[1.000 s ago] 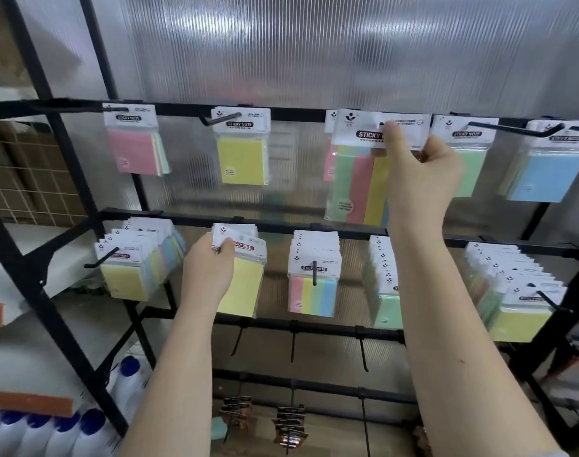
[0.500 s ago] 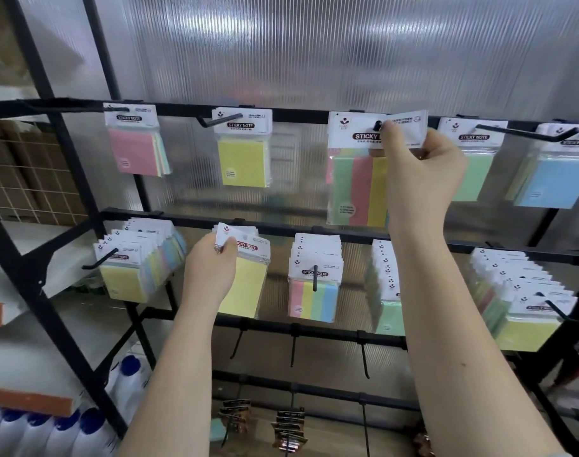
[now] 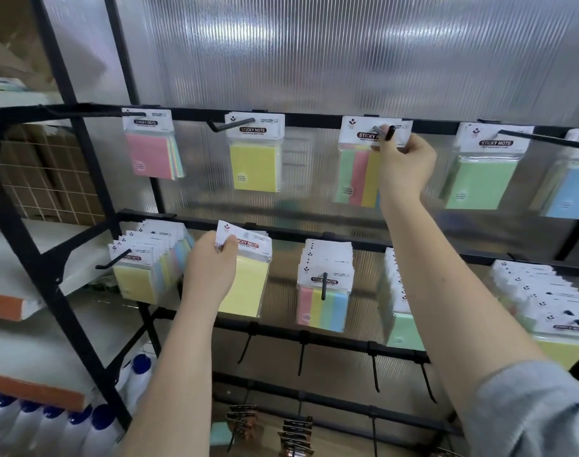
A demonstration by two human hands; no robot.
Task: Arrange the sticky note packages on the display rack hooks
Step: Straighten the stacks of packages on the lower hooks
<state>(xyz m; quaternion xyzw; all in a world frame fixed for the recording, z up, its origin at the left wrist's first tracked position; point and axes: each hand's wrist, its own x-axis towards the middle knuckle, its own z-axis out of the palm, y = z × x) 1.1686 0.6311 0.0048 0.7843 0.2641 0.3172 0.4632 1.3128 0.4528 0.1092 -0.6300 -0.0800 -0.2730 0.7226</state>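
My right hand (image 3: 405, 163) pinched the striped sticky note package (image 3: 359, 169) at its header on the top-row hook (image 3: 382, 132), while my left hand (image 3: 210, 272) gripped a yellow sticky note package (image 3: 248, 285) at the middle row.

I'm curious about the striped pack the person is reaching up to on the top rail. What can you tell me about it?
The striped sticky note package is a clear plastic sleeve holding green, pink and yellow strips, topped by a white header card printed STICKY NOTE. It hangs upright on the top rail, its header threaded on a black hook. The right hand pinches the header's right side, covering part of the pack.
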